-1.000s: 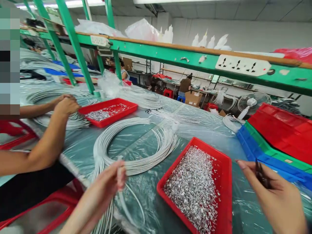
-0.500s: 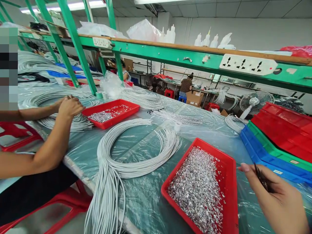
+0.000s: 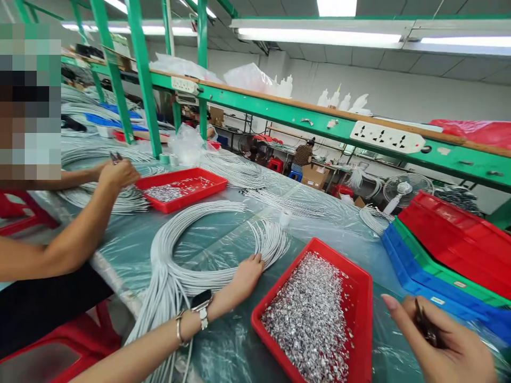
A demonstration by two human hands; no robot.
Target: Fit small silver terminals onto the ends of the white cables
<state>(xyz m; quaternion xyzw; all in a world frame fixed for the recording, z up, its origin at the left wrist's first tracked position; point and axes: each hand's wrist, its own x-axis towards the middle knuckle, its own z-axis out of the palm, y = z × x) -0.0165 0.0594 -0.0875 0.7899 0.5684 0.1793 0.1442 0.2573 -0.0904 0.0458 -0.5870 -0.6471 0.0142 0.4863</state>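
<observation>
My left hand (image 3: 248, 274), with a watch and a bracelet on its wrist, reaches across a coil of white cables (image 3: 163, 250). Its curled fingers close on the cables at the coil's right side. In my right hand (image 3: 449, 340), beyond the red tray's right edge, is a small dark metal hand tool (image 3: 423, 322), partly hidden by the palm; thumb and forefinger are apart. Between my hands lies the red tray (image 3: 361, 319), holding a heap of tiny shiny metal pieces (image 3: 311, 314). The coil's loose ends hang toward the table's front edge.
A co-worker's hands (image 3: 117, 173) work at the left beside another red tray (image 3: 215, 186). Stacked red, green and blue bins (image 3: 451, 250) stand at right. A green shelf rail (image 3: 279, 109) with a socket strip (image 3: 387, 137) crosses above. More cable bundles (image 3: 235, 170) lie farther back.
My left hand has come into view from below and reached the cable coil. My right hand keeps the dark tool and sits slightly lower. The camera view has tilted upward.
</observation>
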